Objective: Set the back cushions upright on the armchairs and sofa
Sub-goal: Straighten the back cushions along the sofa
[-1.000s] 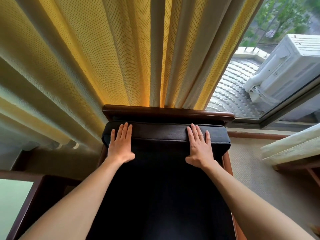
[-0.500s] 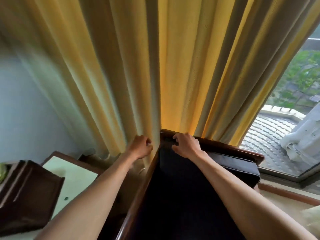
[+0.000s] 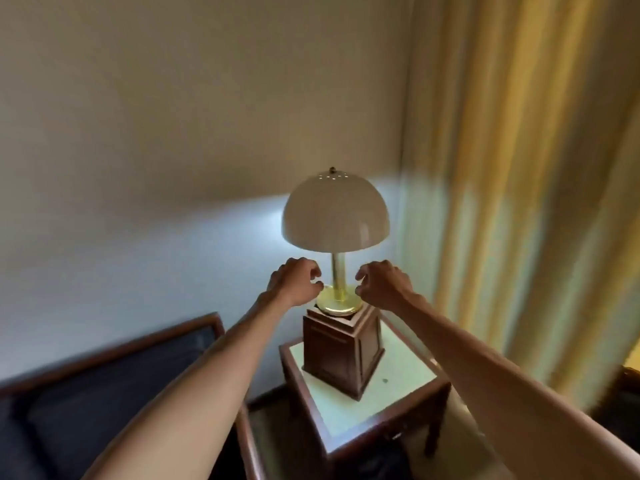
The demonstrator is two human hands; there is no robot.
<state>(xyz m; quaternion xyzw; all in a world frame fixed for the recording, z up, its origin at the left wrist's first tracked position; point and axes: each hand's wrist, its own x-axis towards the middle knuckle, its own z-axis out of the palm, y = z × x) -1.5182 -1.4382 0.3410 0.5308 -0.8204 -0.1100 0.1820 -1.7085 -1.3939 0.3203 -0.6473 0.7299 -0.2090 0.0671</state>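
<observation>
A dark blue back cushion (image 3: pixel 104 393) stands against the wooden frame (image 3: pixel 138 344) of a seat at the lower left; only its upper part shows. A dark sliver of the armchair (image 3: pixel 625 396) shows at the right edge. My left hand (image 3: pixel 296 280) and my right hand (image 3: pixel 382 284) hang in the air in front of me, on either side of a lamp stem. Their fingers are loosely curled and hold nothing. Neither hand touches a cushion.
A table lamp (image 3: pixel 335 211) with a domed shade and brass foot stands on a brown wooden block (image 3: pixel 343 355). The block sits on a glass-topped side table (image 3: pixel 346 407) between the two seats. Yellow curtains (image 3: pixel 519 202) hang at the right, a plain wall behind.
My view has swung left from the armchair to the side table and lamp. Both hands have left the armchair's back cushion and frame and now float free.
</observation>
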